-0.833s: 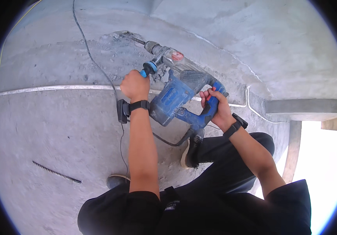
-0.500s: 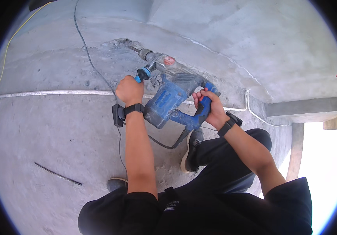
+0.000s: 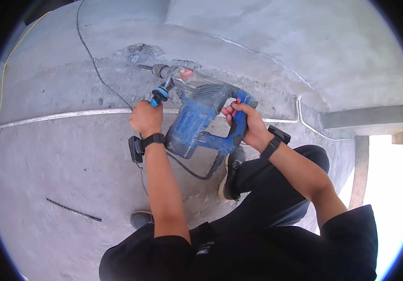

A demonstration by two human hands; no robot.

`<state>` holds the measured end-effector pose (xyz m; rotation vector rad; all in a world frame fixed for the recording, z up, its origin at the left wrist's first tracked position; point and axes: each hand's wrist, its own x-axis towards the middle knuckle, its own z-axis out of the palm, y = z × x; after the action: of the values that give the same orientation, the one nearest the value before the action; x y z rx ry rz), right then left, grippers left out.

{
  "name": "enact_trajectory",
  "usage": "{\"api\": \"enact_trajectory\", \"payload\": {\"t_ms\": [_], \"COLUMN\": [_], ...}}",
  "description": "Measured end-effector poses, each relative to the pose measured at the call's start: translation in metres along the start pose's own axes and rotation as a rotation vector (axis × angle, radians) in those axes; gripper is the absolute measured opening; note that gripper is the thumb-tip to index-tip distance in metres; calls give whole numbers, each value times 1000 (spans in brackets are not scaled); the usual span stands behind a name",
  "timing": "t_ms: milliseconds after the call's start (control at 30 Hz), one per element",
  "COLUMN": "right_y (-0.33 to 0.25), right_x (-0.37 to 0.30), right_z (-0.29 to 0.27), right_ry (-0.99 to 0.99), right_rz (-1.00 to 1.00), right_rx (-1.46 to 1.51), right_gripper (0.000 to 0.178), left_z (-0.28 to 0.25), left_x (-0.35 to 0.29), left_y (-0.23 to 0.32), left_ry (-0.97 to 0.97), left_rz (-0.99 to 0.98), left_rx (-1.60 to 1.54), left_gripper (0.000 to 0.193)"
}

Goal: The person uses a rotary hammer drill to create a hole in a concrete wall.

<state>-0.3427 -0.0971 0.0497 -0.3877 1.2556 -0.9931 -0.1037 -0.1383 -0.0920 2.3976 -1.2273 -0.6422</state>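
A blue rotary hammer (image 3: 193,119) with a grey metal front lies across my grasp, its bit pointing left toward broken concrete (image 3: 140,54) at the foot of the wall. My left hand (image 3: 146,117) is wrapped round the blue-and-black side handle (image 3: 158,97). Around the rear grip, my right hand (image 3: 248,124) is closed, with its fingers near the top of the handle. Whether a finger presses the trigger I cannot tell. The bit tip sits beside the rubble; contact is unclear. From the base of the rear grip, the tool's black cord (image 3: 197,176) loops toward my left forearm.
A white pipe (image 3: 56,115) runs along the floor by the wall. Loose on the floor at left lies a long spiral drill bit (image 3: 73,209). A dark cable (image 3: 90,54) and a yellow cable (image 3: 6,70) trail at upper left. My shoe (image 3: 232,173) is below the hammer.
The hammer has shifted left and slightly down in view with both hands on it. Its bit has moved away from the upper broken patch and lies more level.
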Motion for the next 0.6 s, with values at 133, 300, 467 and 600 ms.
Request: {"api": "enact_trajectory", "payload": {"t_ms": [133, 300, 467, 600], "right_y": [3, 14, 13, 11], "right_x": [-5, -12, -18, -28], "right_z": [4, 12, 15, 18], "right_ry": [-2, -6, -33, -80], "right_rz": [-35, -130, -168, -153], "right_rx": [-21, -1, -55, -149], "right_gripper": [7, 9, 10, 9], "left_z": [1, 0, -4, -2], "left_x": [4, 13, 12, 11], "left_y": [2, 0, 7, 11], "left_ry": [-1, 39, 40, -38], "left_rz": [29, 91, 74, 16], "left_rx": [-43, -75, -130, -209], "left_gripper": [40, 37, 36, 38]}}
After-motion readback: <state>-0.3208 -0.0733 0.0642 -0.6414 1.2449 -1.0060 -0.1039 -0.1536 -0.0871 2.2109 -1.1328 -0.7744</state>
